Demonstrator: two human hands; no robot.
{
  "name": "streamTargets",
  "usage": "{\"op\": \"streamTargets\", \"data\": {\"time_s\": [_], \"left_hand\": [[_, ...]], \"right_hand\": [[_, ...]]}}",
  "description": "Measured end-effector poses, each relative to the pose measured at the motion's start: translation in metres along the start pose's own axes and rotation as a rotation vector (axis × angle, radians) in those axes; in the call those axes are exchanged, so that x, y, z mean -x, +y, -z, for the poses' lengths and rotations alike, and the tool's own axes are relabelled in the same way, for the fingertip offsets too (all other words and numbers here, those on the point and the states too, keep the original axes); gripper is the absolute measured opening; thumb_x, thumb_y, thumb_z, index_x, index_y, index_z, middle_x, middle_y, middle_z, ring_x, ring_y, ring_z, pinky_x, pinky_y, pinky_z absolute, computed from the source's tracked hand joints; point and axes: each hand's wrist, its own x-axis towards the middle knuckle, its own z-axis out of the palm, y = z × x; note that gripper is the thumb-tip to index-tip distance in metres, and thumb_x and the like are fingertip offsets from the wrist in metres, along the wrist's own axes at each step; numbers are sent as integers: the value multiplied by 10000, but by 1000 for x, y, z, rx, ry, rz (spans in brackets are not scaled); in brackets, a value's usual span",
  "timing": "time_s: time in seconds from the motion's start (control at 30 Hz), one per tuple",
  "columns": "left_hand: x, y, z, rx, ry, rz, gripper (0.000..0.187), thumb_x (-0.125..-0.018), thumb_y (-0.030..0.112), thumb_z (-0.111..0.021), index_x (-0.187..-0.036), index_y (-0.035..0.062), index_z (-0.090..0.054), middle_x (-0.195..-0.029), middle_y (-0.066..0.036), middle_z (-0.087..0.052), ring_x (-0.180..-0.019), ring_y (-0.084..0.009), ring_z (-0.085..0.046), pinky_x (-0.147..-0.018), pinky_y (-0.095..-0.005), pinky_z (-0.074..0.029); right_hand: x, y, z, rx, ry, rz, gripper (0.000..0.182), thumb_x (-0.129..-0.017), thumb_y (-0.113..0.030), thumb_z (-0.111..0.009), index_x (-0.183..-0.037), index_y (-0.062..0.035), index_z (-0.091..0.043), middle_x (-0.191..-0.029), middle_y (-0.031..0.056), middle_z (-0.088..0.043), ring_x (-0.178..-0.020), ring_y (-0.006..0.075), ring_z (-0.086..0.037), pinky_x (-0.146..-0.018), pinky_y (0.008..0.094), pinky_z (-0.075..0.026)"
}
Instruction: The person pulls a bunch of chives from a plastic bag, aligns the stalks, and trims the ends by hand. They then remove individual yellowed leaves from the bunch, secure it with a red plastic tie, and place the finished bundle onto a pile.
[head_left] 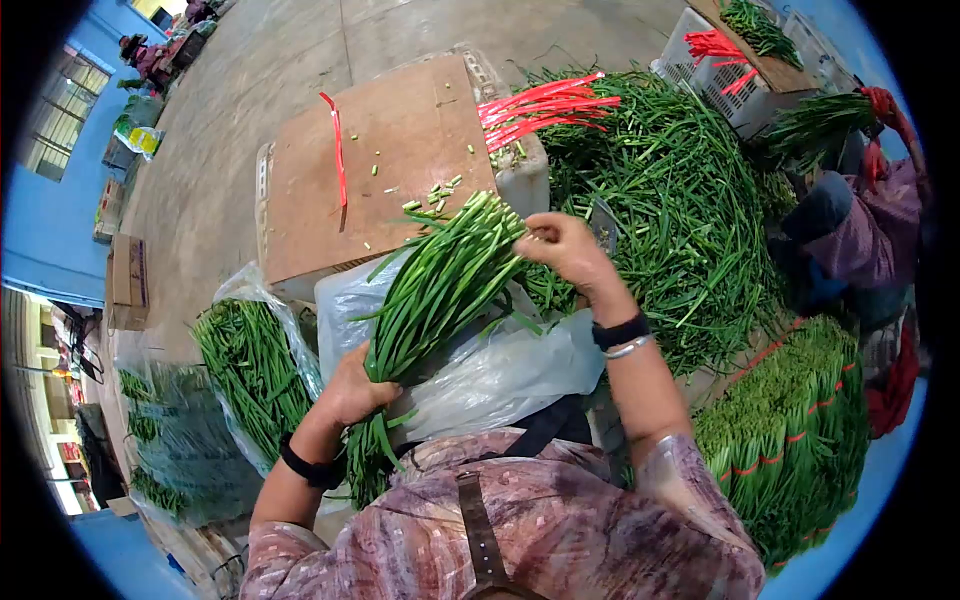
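The left hand [362, 388] wraps the leafy end of a garlic chive bundle [440, 285], held above plastic sheeting [515, 370] at the desk's [300, 205] near edge; the right hand [570, 250] curls beside the stem ends, any pinch unclear. Probably light and floppy-leaved, the bundle wants gentle gripping around its firmer stems.

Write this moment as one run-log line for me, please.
left hand: gripping green bundle | right hand: at bundle's stem ends | brown board: stem offcuts, red strip apart from red pile
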Motion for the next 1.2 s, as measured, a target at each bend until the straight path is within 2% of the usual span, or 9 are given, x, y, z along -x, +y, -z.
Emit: {"op": "streamTargets", "data": {"time_s": [0.07, 0.27, 0.4, 0.63, 0.7, 0.77, 0.87, 0.97, 1.2], "left_hand": [[1, 4, -1, 20, 19, 3, 370, -629, 18, -646, -990, 25, -568, -704, -24, -580, -559, -111, -516, -500, -269, -430], [0, -5, 3, -61, 5, -24, 371, -623, 12, -642, -985, 21, -563, -712, -33, -586, -565, -117, -523, -503, -270, -437], [-1, 5, 4, 66, -43, 0, 348, -622, 7, -639, -962, 12, -564, -693, -42, -586, -550, -133, -533, -491, -279, -440], [-2, 7, 7, 153, -81, 67, 285, -616, 13, -636, -895, 10, -576, -656, -47, -578, -529, -139, -532, -476, -275, -428], [-5, -3, 9, 92, -82, 24, 279, -614, 20, -638, -886, 9, -579, -655, -49, -578, -529, -141, -534, -475, -274, -425], [-8, -2, 9, 66, -84, 5, 278, -612, 26, -639, -883, 9, -582, -654, -48, -576, -527, -142, -533, -473, -274, -423], [-1, -1, 7, 87, -86, 61, 346, -611, 16, -640, -952, 9, -583, -704, -43, -589, -559, -134, -532, -505, -274, -434], [-8, -3, 11, 91, -113, 103, 471, -615, -21, -636, -1082, 7, -580, -799, -38, -618, -628, -118, -540, -571, -272, -462], [-2, 2, 6, 227, -76, 95, 318, -611, -1, -651, -920, 2, -575, -676, -53, -570, -510, -145, -518, -454, -277, -410]], "right_hand": [[-3, -1, -21, 105, -123, 90, 312, -710, -127, -751, -954, 43, -657, -848, 68, -683, -764, 129, -598, -738, 304, -491], [-8, 14, -37, -95, 4, -90, 185, -754, -78, -701, -901, 33, -681, -822, 9, -655, -721, 65, -552, -656, 233, -458], [3, 14, -33, -259, 174, 30, 151, -764, -27, -664, -887, 56, -691, -769, 32, -665, -683, 76, -558, -630, 239, -458], [3, 17, 37, -619, 481, -9, 179, -830, -178, -681, -774, -9, -663, -728, 16, -634, -580, 78, -521, -526, 224, -430], [8, 12, 64, -567, 578, -60, 202, -848, -203, -659, -827, -2, -662, -740, 31, -642, -614, 95, -558, -544, 244, -459], [3, 34, 86, 292, 527, -79, 270, -808, -180, -682, -924, 57, -625, -880, 101, -661, -728, 121, -594, -617, 280, -494], [8, 11, 34, 100, 398, 174, 317, -724, -164, -750, -951, 25, -633, -863, 78, -649, -738, 137, -592, -670, 286, -493], [7, -17, -31, 429, 390, 551, 330, -669, -197, -772, -893, -52, -578, -937, 129, -589, -946, 312, -547, -846, 398, -434], [-27, 5, -39, 573, 581, 668, 182, -751, -119, -664, -884, -55, -557, -826, 125, -599, -791, 339, -571, -691, 432, -449]]}}
